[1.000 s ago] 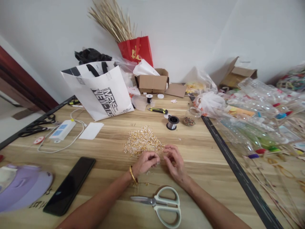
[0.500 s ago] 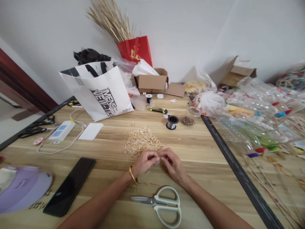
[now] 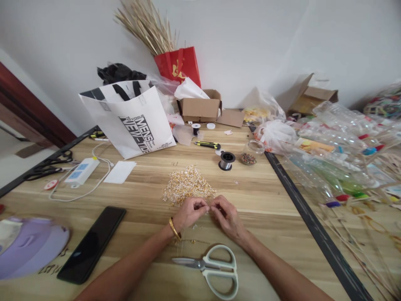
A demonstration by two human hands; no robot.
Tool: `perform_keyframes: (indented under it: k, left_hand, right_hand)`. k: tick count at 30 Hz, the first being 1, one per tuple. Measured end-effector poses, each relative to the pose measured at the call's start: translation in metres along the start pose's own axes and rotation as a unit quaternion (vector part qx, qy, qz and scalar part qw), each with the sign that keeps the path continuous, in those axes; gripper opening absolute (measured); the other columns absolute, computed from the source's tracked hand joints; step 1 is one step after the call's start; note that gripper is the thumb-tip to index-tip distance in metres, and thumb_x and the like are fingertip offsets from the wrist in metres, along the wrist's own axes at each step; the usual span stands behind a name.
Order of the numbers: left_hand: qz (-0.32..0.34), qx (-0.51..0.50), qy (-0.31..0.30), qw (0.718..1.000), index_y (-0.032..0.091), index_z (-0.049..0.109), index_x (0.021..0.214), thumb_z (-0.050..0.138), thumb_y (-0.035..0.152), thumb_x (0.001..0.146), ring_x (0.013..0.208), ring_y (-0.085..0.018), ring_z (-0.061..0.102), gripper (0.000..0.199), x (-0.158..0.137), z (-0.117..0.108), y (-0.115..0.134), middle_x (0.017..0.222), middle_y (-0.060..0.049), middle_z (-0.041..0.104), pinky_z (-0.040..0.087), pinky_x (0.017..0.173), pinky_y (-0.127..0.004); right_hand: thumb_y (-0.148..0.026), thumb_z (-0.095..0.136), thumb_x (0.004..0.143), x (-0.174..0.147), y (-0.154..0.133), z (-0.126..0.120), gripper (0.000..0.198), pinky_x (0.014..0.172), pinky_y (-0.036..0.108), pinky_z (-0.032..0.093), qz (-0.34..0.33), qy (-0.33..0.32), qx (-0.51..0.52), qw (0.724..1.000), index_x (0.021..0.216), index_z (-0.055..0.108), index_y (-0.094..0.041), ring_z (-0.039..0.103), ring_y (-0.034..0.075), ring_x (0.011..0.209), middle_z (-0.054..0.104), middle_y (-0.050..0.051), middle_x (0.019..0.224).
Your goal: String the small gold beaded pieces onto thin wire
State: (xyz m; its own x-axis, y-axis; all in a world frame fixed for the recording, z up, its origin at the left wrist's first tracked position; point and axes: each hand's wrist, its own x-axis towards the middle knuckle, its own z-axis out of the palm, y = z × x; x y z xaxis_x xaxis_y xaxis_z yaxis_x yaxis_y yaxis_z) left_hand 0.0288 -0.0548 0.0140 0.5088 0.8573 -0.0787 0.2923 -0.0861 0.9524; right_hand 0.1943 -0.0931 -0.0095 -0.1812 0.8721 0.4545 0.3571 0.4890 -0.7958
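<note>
A loose heap of small gold and clear beads (image 3: 186, 182) lies on the wooden table, just beyond my hands. My left hand (image 3: 189, 213), with a gold bangle (image 3: 174, 229) on its wrist, is closed in a pinch at the heap's near edge. Facing it, my right hand (image 3: 229, 217) is pinched too, its fingertips close to the left ones. What the fingers hold is too small to name. Thin strands and a few clear bits hang or lie below the left hand. Nearer me are a fine gold chain (image 3: 193, 241) and pale-handled scissors (image 3: 219, 267), blades pointing left.
Behind the heap are a wire spool (image 3: 226, 161), a yellow-black utility knife (image 3: 207, 145) and a glass jar of beads (image 3: 249, 156). A phone (image 3: 92, 244) and purple visor (image 3: 37, 248) lie left. Plastic bottles (image 3: 332, 167) crowd the right, past a black strip (image 3: 308, 213).
Both hands stay in nearly the same place, still pinched. The gap between their fingertips looks slightly wider. The things on the table have not moved.
</note>
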Motion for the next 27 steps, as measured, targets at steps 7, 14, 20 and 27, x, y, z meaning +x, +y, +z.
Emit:
perform_keyframes:
  k: [7, 14, 20, 27]
  left_hand:
    - [-0.091, -0.127, -0.048, 0.987, 0.012, 0.056, 0.068, 0.062, 0.045, 0.071, 0.04, -0.008, 0.051, 0.034, -0.0018, 0.0004, 0.0005, 0.053, 0.0, 0.058, 0.038, 0.039, -0.017]
    - [-0.119, -0.173, -0.051, 0.976, 0.01, 0.058, 0.073, 0.065, 0.048, 0.069, 0.047, -0.011, 0.06, 0.039, -0.003, -0.0006, 0.0049, 0.061, -0.004, 0.065, 0.042, 0.042, -0.018]
    - [-0.124, -0.191, -0.042, 0.973, 0.009, 0.058, 0.072, 0.067, 0.047, 0.067, 0.048, -0.011, 0.06, 0.038, -0.0036, -0.0009, 0.0029, 0.062, -0.004, 0.066, 0.042, 0.044, -0.018]
    - [-0.126, -0.198, -0.041, 0.971, 0.009, 0.059, 0.07, 0.068, 0.048, 0.065, 0.049, -0.011, 0.061, 0.04, -0.0021, -0.0004, -0.0001, 0.062, -0.004, 0.066, 0.044, 0.045, -0.019]
  right_hand:
    - [-0.021, 0.043, 0.09, -0.0003, -0.0016, 0.0002, 0.015, 0.059, 0.027, 0.04, 0.0, -0.005, -0.006, 1.0, 0.079, 0.053, -0.018, 0.049, 0.015, 0.065, 0.051, 0.003, 0.071]
    - [-0.02, 0.044, 0.09, -0.0014, -0.0011, 0.0009, 0.014, 0.06, 0.026, 0.041, -0.004, 0.0, -0.017, 1.0, 0.081, 0.054, -0.018, 0.051, 0.015, 0.068, 0.053, 0.004, 0.075]
    - [-0.016, 0.045, 0.09, -0.0027, -0.0013, 0.0007, 0.012, 0.063, 0.027, 0.043, -0.032, -0.014, -0.034, 0.999, 0.083, 0.054, -0.018, 0.052, 0.016, 0.072, 0.054, 0.005, 0.078]
    - [-0.016, 0.043, 0.091, -0.0049, -0.0011, 0.0016, 0.013, 0.063, 0.028, 0.046, -0.067, -0.034, -0.058, 0.995, 0.09, 0.055, -0.02, 0.053, 0.017, 0.072, 0.056, 0.005, 0.078]
